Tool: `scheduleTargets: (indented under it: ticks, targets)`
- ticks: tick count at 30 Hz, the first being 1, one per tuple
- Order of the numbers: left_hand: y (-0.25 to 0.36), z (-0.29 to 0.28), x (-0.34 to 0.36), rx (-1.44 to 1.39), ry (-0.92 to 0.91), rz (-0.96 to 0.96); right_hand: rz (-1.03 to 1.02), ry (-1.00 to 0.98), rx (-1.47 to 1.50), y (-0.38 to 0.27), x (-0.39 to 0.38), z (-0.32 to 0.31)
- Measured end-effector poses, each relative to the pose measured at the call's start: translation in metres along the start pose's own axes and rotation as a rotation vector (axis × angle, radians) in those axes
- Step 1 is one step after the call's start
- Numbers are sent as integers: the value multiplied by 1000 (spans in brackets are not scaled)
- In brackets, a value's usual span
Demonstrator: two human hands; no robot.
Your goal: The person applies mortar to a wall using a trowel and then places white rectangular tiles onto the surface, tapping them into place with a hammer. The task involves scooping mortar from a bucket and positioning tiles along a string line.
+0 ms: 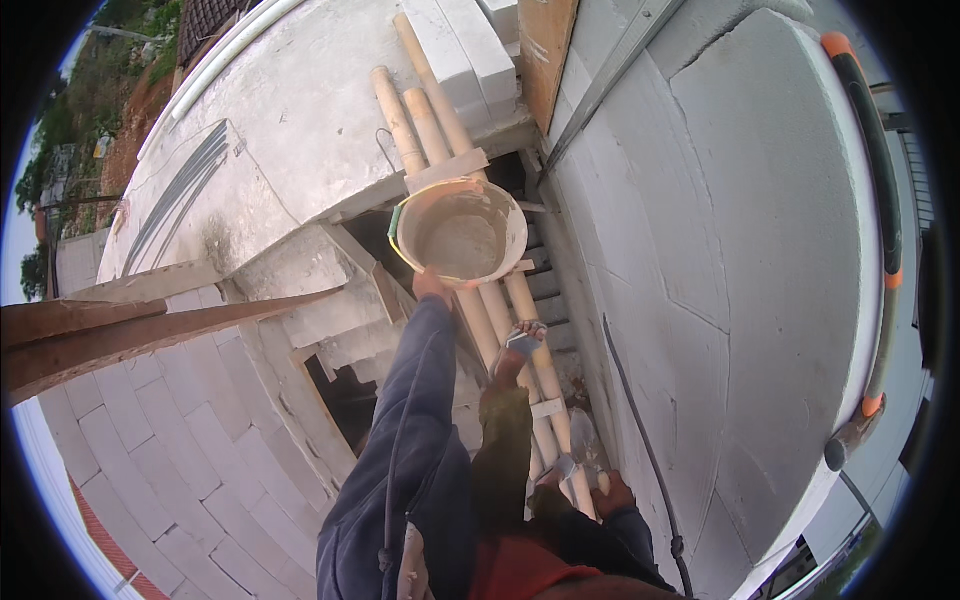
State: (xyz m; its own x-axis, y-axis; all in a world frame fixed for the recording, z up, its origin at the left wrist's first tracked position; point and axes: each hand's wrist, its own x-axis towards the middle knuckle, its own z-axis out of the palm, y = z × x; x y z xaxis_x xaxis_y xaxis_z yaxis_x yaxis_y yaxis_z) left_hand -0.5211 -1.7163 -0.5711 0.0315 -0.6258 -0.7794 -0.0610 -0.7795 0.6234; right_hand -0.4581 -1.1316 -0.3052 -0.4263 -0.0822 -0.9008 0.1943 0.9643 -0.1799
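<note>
A round bucket [512, 232] with grey wet mortar [462, 247] inside stands on the wooden poles [492, 312] in front of me. Its wire handle, with a green grip [393, 222], hangs over to the left. My left hand [432, 286] grips the bucket's near rim. Down at the lower right, close to my body, my right hand [613, 496] is closed round the light handle of a trowel [584, 436]. The trowel's blade points away from me, beside the poles. Both my feet, in strapped sandals, rest on the poles.
The poles span an opening with stairs [548, 285] below. A grey block wall [690, 250] rises close on the right, a hammer [855, 440] with black-orange handle on top. White blocks [455, 50] stand beyond the poles. A wooden beam [170, 325] juts in from the left.
</note>
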Motion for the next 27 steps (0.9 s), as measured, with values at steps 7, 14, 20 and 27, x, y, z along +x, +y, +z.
scheduleTargets:
  ticks: [7,14,20,27]
  targets:
    - [-69,-22,130,259,-93,-244,94,-86,-196,20,35,6]
    - [-116,-50,126,279,-154,-245,212,-56,-213,4,40,-16]
    - [-118,-112,10,487,-48,-60,-11,-32,-150,-90,57,-46]
    - [-65,-116,-322,452,-877,-551,-290,168,302,-170,12,-31]
